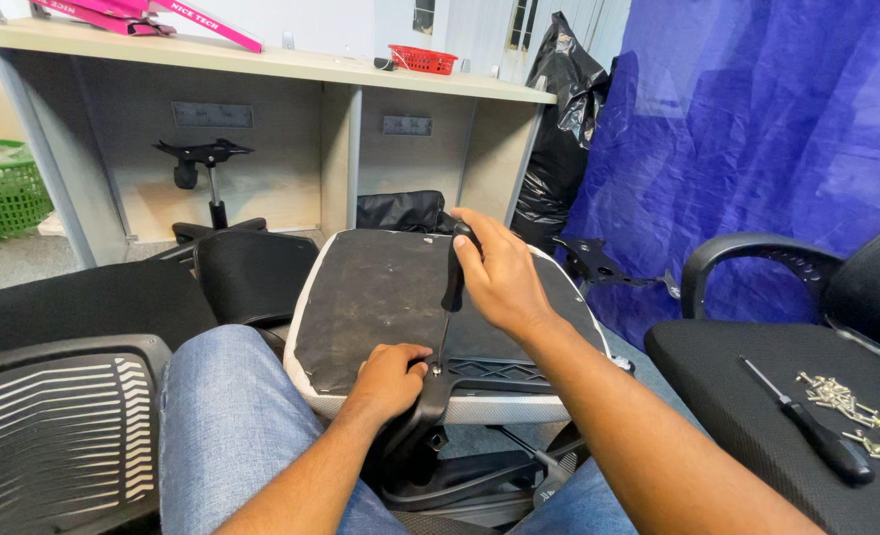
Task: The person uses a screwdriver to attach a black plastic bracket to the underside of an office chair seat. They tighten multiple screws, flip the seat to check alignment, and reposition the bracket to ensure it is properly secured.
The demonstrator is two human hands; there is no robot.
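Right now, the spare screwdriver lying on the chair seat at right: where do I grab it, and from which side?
Take the spare screwdriver by its thick black handle, the end nearest the camera, coming down from above. It lies flat on the black chair seat with its thin metal shaft pointing up-left, and the pile of screws sits just right of it, so approaching from the left side probably avoids scattering them.

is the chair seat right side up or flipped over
Flipped over: the chair seat shows its flat dark underside, with a black bracket on it, where the right hand stands a screwdriver upright.
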